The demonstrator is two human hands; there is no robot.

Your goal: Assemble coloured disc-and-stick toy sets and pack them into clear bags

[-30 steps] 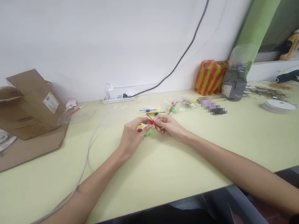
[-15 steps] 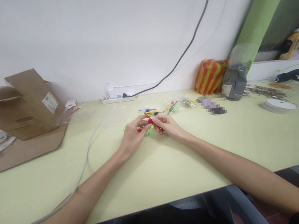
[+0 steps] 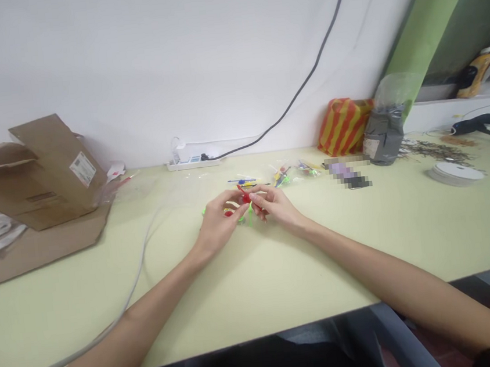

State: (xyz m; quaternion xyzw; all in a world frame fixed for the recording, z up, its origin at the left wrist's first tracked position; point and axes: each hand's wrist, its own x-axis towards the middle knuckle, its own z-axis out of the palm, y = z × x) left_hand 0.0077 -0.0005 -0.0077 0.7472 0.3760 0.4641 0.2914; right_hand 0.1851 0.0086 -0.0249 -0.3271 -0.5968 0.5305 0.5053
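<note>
Red plastic clip (image 3: 243, 195) slanting up-left, and the right hand (image 3: 274, 205) has it, pinched narrow at the fingertips! Left hand (image 3: 220, 224) curls just beside, contact unclear, over small green clips (image 3: 243, 218); bagged parts (image 3: 290, 174) lie beyond.

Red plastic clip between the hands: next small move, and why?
Probably hold the red plastic clip steady in the right hand and ease the left hand back slightly. Fingers of both hands crowd it, hiding much of it, and the bright green plastic pieces lie right below, so a slip could catch them.
</note>
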